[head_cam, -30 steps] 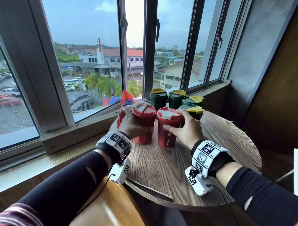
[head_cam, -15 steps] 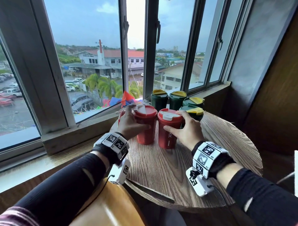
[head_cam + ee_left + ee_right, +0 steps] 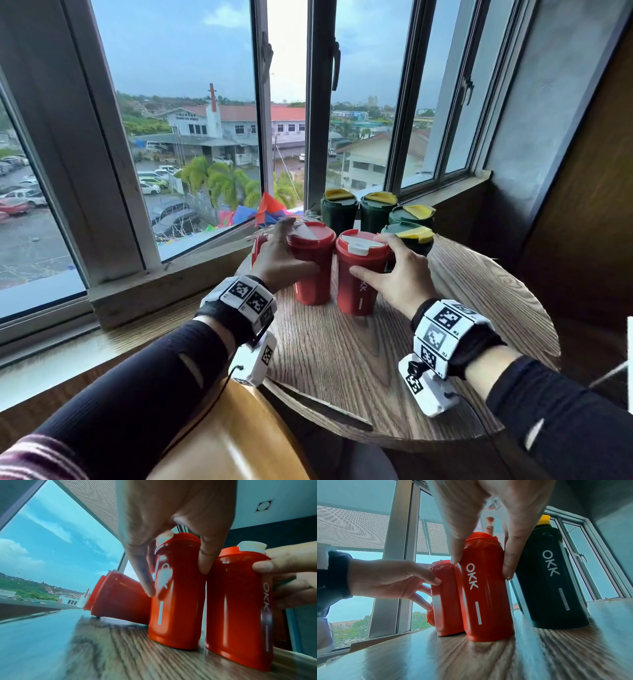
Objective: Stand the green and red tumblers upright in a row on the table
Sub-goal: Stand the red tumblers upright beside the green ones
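Two red tumblers stand upright side by side on the round wooden table [image 3: 342, 363]. My left hand [image 3: 294, 251] grips the left red tumbler [image 3: 313, 274], thumb across its front and fingers behind it. My right hand [image 3: 376, 260] grips the right red tumbler [image 3: 359, 291] the same way. A third red tumbler [image 3: 118, 597] lies on its side behind the left one. Several green tumblers [image 3: 376, 214] with yellow lids stand upright at the table's far edge; the nearest one [image 3: 553, 577] is just right of my right hand.
The window sill [image 3: 178, 270] and glass panes border the table on the left and at the back. A wall corner [image 3: 548, 137] closes the right side. A tan chair back [image 3: 236, 442] sits under my left forearm, near the table's front edge.
Both hands stay on the same two upright red tumblers, which have hardly moved. My left hand's fingers have risen a little toward the lid.
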